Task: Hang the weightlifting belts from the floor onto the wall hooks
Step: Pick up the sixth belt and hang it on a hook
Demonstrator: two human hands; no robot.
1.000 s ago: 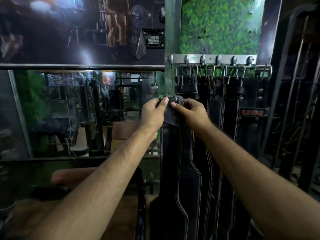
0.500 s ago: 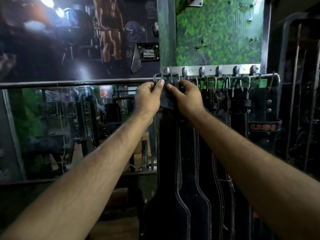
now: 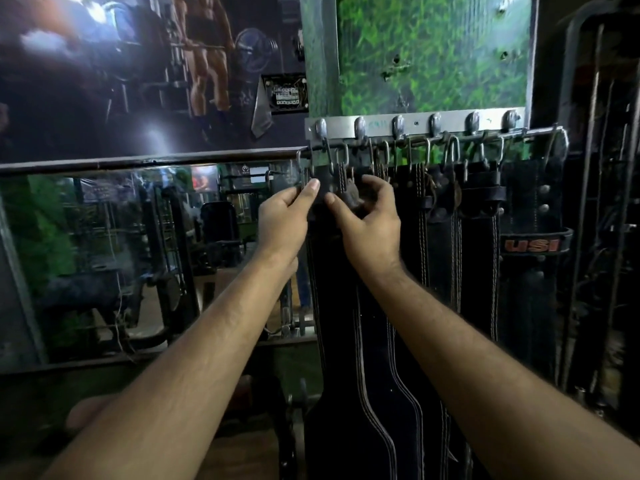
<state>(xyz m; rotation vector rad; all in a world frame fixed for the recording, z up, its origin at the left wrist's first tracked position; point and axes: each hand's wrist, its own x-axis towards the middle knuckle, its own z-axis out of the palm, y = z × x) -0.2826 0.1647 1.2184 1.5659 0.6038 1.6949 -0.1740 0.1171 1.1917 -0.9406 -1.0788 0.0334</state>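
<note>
hands [image 3: 329,220]: 2 | hook pegs [image 3: 398,124]: 6 | belts [image 3: 349,341]: several (overlapping, exact count unclear)

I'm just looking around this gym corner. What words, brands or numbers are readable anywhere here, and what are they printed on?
"USI": orange letters on the keeper loop of the black belt hanging at the right end of the hook rail.
Faint greenish scribble on the hook rail: too faint to read.
Small signs reflected in the mirror: too blurred to read.
Panel of the electrical box on the wall: too small to read.
</note>
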